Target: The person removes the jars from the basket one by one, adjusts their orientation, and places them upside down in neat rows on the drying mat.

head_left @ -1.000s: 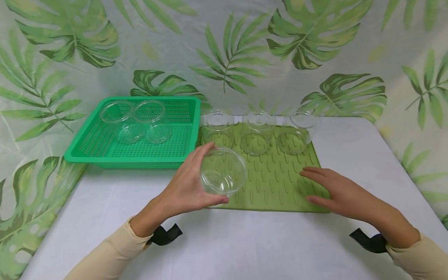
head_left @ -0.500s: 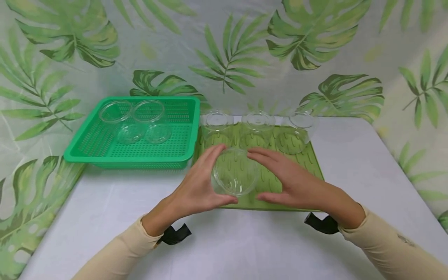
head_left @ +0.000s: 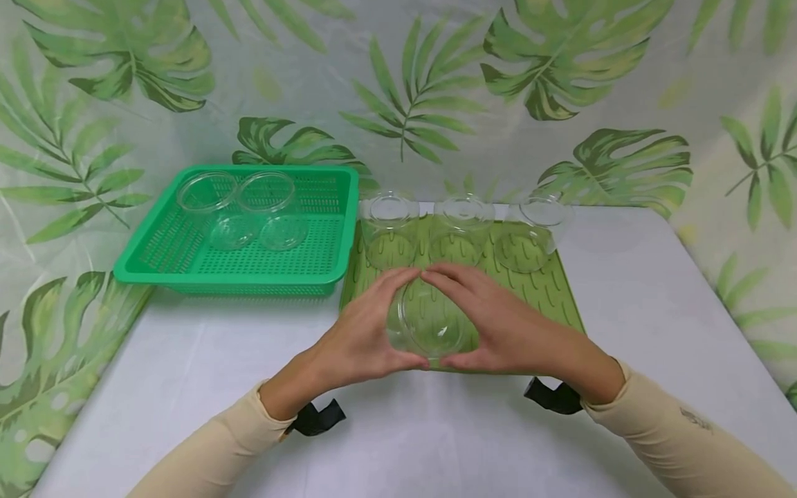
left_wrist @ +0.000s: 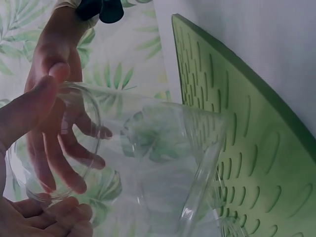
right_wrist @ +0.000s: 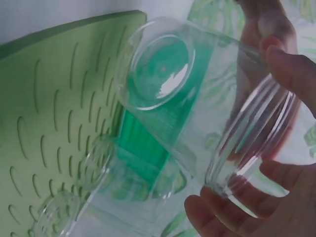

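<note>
A 2-handed hold on the clear cup (head_left: 434,325). Over the last 1 s, the right hand (head_left: 510,319) has come in from beyond the cup's right side and now grips the rim with fingers and thumb. The left hand (head_left: 364,335), which had the cup alone, keeps its grip on the opposite side; in the head view the fingertips of the 2 hands nearly meet. The cup has also shifted slightly to the right. It is held over the front part of the mat (head_left: 542,287), mouth up and tilted toward the person; the gap beneath it cannot be told. Judged from this change, the cup's support is now shared between 2 hands, and it is not yet set down. Unchanged: 3 mat cups (head_left: 462,238), standing in a row along the far side, apparently mouth down, and 2 basket cups (head_left: 268,197), mouth up, side by side in the green basket (head_left: 230,279).
</note>
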A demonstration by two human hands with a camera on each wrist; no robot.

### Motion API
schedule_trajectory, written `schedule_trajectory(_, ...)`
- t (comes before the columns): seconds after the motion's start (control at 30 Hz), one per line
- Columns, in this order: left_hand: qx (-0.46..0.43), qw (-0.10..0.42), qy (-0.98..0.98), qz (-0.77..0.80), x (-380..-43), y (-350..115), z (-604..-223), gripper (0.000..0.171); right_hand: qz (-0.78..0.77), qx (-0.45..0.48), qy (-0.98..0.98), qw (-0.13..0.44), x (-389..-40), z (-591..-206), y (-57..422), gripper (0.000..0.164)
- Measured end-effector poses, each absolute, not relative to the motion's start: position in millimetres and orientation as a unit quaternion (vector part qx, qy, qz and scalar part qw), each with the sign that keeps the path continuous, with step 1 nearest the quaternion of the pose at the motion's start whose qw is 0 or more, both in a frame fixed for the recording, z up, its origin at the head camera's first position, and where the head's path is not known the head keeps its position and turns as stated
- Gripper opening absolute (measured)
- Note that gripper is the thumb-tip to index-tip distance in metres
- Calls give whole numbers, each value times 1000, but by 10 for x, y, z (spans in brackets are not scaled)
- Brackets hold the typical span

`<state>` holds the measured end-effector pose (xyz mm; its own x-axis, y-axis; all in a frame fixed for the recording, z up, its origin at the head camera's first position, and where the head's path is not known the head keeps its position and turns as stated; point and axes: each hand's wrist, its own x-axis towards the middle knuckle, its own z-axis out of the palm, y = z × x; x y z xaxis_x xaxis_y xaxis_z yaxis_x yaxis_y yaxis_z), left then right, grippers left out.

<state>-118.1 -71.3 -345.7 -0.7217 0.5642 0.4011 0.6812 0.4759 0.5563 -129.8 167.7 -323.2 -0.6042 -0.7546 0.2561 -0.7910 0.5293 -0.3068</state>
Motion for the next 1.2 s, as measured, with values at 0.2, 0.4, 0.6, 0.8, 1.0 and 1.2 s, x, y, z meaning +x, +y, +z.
schedule_trajectory(0.2, -380, 106, -842, -367, -1172, -690, -3495, 105, 195, 440, -874, 67, -1298, -3254, 1663, 113)
schedule_trajectory(0.4, -393, 124, -836, -362, -1173, -684, -3519, 104, 200, 434, -877, 60, -1303, -3250, 1662, 110)
schedule_trajectory(0.6, -396, 137, -834, -359, -1174, -729, -3508, 103, 218, 413, -883, 54, -1284, -3255, 1669, 104)
schedule_trajectory(0.8, -386, 122, -848, -341, -1199, -823, -3520, 100, 231, 408, -881, 61, -1271, -3243, 1683, 106)
schedule_trajectory(1.0, -365, 109, -866, -324, -1207, -920, -3576, 102, 248, 383, -889, 48, -1252, -3223, 1713, 108)
schedule_trajectory(1.2, -345, 100, -880, -312, -1214, -993, -3627, 108, 265, 375, -888, 37, -1256, -3208, 1729, 110)
